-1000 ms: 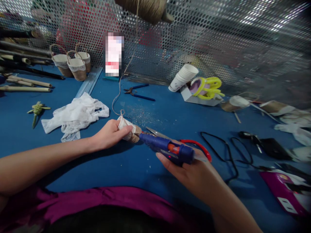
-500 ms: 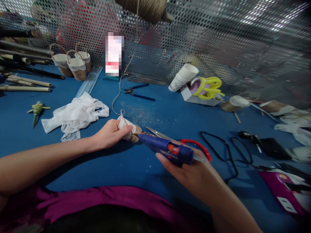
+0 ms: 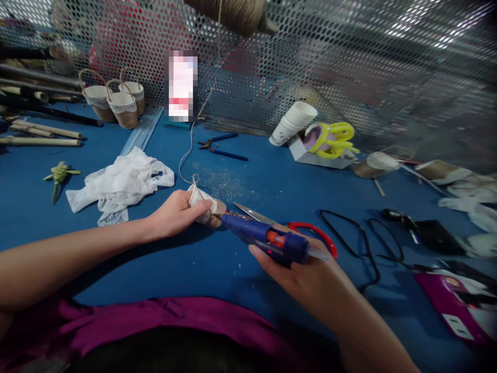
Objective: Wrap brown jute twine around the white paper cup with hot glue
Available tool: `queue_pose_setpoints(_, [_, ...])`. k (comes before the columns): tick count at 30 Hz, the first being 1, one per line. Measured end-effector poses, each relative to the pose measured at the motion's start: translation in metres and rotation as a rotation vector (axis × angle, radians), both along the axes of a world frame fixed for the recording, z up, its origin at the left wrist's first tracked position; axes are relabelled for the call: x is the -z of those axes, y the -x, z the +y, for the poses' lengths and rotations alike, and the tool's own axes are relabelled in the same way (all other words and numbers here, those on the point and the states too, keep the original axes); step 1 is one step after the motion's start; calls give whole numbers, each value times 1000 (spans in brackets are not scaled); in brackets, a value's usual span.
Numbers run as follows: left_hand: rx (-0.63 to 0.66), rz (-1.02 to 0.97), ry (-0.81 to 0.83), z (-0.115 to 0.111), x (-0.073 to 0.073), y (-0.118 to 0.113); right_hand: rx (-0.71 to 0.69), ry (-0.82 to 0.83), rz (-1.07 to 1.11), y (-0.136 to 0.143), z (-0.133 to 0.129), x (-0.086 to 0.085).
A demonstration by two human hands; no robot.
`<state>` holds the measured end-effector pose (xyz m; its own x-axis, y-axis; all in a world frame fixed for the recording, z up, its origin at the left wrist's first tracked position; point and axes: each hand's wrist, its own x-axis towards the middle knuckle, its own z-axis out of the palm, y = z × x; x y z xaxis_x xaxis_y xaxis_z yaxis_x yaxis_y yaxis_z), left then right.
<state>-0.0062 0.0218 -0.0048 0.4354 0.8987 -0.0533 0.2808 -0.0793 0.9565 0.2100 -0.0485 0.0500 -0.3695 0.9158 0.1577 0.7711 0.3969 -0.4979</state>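
Observation:
My left hand (image 3: 179, 211) is closed around a small paper cup (image 3: 201, 199) wrapped in burlap and white lace. The cup is tilted, its open end facing up and left. From its rim a twine (image 3: 186, 161) runs to the big spool above. In my right hand (image 3: 301, 277) is a blue hot glue gun (image 3: 264, 235), a clear glue stick jutting from its back. Its nozzle is at the cup's burlap bottom end; whether they touch I cannot tell. Beneath the gun lie red-handled scissors (image 3: 316, 235), partly hidden.
White lace (image 3: 122, 181) lies left of the cup. Behind are blue-handled pliers (image 3: 223, 147), finished little baskets (image 3: 123, 110), a phone (image 3: 180, 88) and stacked paper cups (image 3: 293, 124). A black cord (image 3: 365, 238) and a purple power strip (image 3: 446, 305) lie to the right.

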Motion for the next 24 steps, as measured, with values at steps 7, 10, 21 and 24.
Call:
queue_pose_setpoints(7, [1, 7, 10, 1, 1, 1, -5, 14, -18, 0, -1, 0])
queue_pose_setpoints(10, [-9, 0, 24, 1, 1, 0, -5, 29, -16, 1, -1, -2])
queue_pose_setpoints(21, [-38, -25, 41, 2, 0, -1, 24, -15, -16, 5, 3, -2])
queue_pose_setpoints(24, [-39, -15, 45, 2, -2, -1, 14, 26, 6, 6, 3, -3])
